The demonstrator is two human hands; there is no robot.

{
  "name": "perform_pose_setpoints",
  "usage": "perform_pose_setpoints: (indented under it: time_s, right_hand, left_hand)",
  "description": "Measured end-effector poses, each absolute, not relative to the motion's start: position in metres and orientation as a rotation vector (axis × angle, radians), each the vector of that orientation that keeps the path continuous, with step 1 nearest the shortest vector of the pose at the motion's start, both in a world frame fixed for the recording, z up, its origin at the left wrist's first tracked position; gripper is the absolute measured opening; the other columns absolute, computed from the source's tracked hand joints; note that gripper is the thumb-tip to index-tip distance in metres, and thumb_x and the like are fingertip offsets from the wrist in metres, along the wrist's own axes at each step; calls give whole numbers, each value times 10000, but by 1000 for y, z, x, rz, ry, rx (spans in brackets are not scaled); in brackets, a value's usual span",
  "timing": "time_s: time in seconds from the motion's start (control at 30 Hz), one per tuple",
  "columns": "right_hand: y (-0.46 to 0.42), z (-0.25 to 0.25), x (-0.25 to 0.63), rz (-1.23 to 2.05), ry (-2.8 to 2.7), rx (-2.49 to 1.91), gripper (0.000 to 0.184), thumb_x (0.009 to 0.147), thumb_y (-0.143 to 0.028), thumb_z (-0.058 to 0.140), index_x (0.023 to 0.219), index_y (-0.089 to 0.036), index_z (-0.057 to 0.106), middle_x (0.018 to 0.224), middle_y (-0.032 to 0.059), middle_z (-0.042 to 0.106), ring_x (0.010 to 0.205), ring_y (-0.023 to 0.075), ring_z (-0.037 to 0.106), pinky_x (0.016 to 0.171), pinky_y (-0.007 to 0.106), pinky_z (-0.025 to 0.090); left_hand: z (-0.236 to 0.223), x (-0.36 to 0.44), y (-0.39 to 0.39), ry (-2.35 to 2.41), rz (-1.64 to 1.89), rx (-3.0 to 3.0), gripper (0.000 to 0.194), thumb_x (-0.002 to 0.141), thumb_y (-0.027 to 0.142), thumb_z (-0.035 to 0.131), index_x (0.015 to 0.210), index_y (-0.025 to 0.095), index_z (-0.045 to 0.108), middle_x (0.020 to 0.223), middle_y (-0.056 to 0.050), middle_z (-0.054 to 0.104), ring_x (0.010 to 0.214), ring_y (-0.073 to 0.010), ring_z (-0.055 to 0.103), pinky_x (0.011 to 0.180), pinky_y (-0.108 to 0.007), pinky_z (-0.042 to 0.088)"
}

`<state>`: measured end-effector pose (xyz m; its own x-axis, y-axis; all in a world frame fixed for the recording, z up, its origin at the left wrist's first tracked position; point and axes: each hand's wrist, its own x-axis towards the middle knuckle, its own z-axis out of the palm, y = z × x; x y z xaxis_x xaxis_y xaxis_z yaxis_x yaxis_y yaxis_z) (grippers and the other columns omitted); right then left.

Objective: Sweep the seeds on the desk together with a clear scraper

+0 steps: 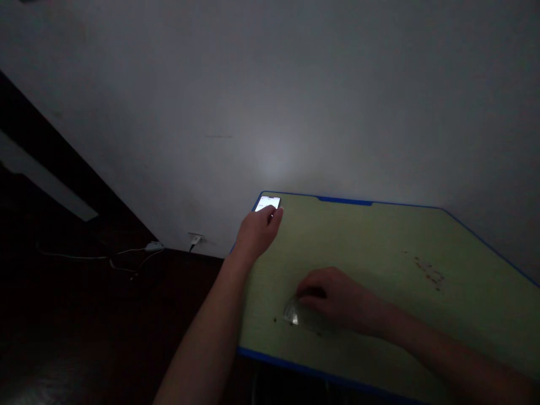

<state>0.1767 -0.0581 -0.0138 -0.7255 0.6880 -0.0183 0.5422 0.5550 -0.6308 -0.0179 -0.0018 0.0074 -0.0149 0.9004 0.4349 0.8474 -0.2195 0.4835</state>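
Observation:
The room is dim. My left hand (257, 230) reaches to the far left corner of a green table (379, 253) with a blue rim. Its fingers are curled, and one fingertip touches the lit screen of a phone (267, 203) lying flat there. My right hand (337, 298) rests near the table's front edge, fingers curled over a small clear, shiny object (295, 313) that I cannot identify. Whether the hand grips it or only covers it is unclear.
A plain pale wall stands right behind the table. Low on the wall at left is a socket (194, 240), with a white adapter (154, 246) and cables trailing over the dark floor. Brown specks (428, 273) mark the table's right side.

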Motion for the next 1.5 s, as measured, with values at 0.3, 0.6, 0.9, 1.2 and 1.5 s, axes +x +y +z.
perform_pose_setpoints:
  time_s: [0.3,0.6,0.9,1.2,1.5]
  right_hand:
    - [-90,-13,185,1165,-2543,-995,134,769,-162,590,794,-207,714,765,5,715,691,137,626,628,217,435]
    - [-58,-2,159,941,-2601,-863,136,776,-146,572,785,-185,702,757,21,705,689,147,609,650,241,426]
    - [-49,-13,112,907,-2763,-574,195,782,-123,525,757,-180,710,751,26,711,655,136,598,644,239,410]
    - [-58,-11,136,1085,-2793,-444,190,777,-103,520,733,-150,698,687,6,675,586,104,552,585,212,388]
    - [-44,17,216,931,-2557,-893,172,847,-234,528,836,-208,698,776,7,689,706,138,602,662,240,438]
  left_hand:
    - [7,-19,-2,1888,1072,2142,429,892,454,328,681,181,583,575,0,548,542,-122,452,519,-258,271]
    - [4,-21,-1,1910,1128,2118,438,898,458,323,705,180,601,601,-9,580,569,-128,494,543,-259,307]
    - [2,-26,1,1917,1144,2123,454,905,464,302,730,178,609,645,-29,611,608,-139,530,557,-259,335]
    - [1,-26,2,1926,1155,2106,445,902,469,312,727,181,602,659,-30,618,611,-139,532,557,-258,328]
    - [3,-26,1,1869,1177,2102,428,888,478,330,691,187,575,589,-6,566,541,-127,477,520,-258,285]
